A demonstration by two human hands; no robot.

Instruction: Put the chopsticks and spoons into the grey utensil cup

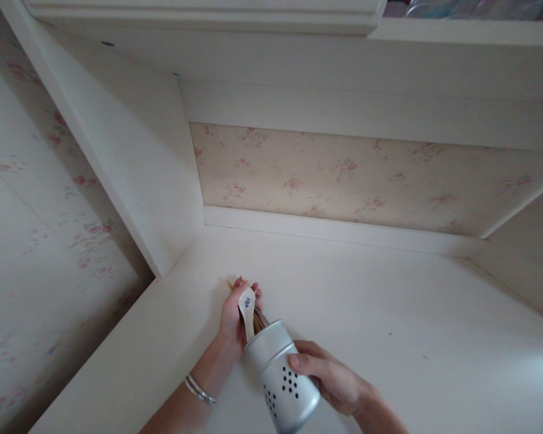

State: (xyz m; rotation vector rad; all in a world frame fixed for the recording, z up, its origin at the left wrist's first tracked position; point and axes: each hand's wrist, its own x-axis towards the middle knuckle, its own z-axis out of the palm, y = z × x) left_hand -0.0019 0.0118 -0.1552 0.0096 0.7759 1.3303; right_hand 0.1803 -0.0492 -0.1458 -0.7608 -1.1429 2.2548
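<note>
In my right hand [328,375] is a silver metal utensil holder [280,377] with clusters of round holes in its side. The holder is tilted, its mouth toward the upper left and its base toward the lower right. A white spoon [247,304] with a small blue motif and several thin brown chopsticks [260,321] stick out of the mouth. My left hand [232,316], a silver bangle on its wrist, is closed around their outer ends. The spoon lies over the palm, and the chopstick tips show past the fingers. The utensils' lower ends are hidden inside the holder.
Beneath the hands is a white desktop [344,289] with a few small dark specks. A white side panel [136,157] rises at the left, and a white shelf [298,60] hangs overhead. Floral wallpaper [308,175] covers the back wall.
</note>
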